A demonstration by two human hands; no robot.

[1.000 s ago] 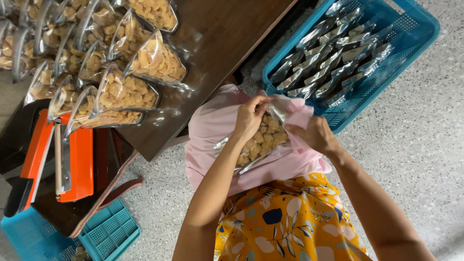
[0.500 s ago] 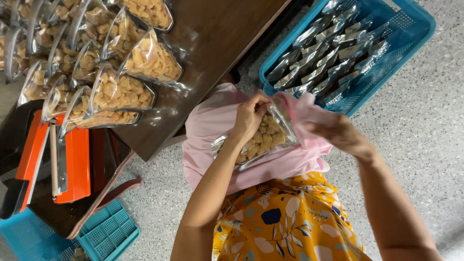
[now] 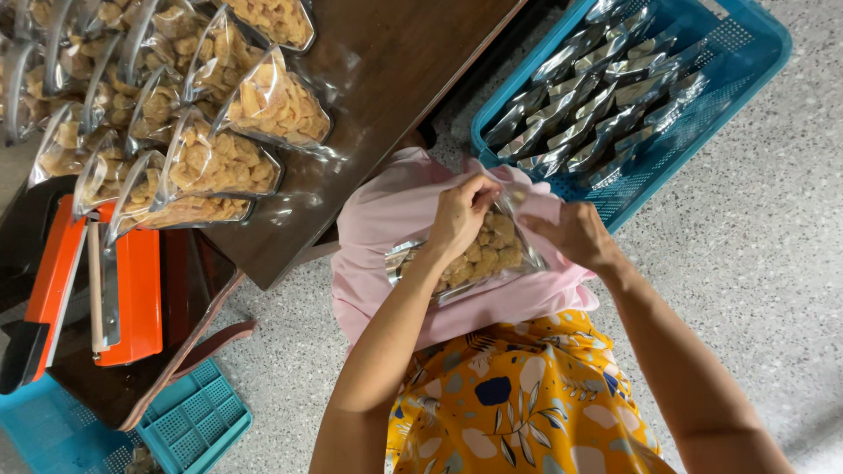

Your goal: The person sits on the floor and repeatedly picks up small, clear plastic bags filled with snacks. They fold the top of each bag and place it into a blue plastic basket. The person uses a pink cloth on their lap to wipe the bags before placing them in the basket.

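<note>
A clear plastic bag of golden fried snack pieces [image 3: 492, 250] lies on a pink cloth [image 3: 386, 228] over my lap. My left hand [image 3: 461, 215] pinches the bag's top edge at its left corner. My right hand [image 3: 575, 235] grips the same top edge on the right side. Both hands are closed on the bag's mouth, and the snack pieces show between them. My yellow flowered garment [image 3: 518, 404] is below the cloth.
A dark wooden table [image 3: 395, 61] at upper left carries several filled snack bags [image 3: 219, 162]. An orange heat sealer [image 3: 97, 290] stands at left above blue baskets [image 3: 189, 421]. A blue crate [image 3: 729, 70] of several silvery pouches [image 3: 606, 96] sits on the speckled floor at upper right.
My right hand has drawn in from the bag's far right corner toward its top edge. The left hand has stayed pinched on the bag.
</note>
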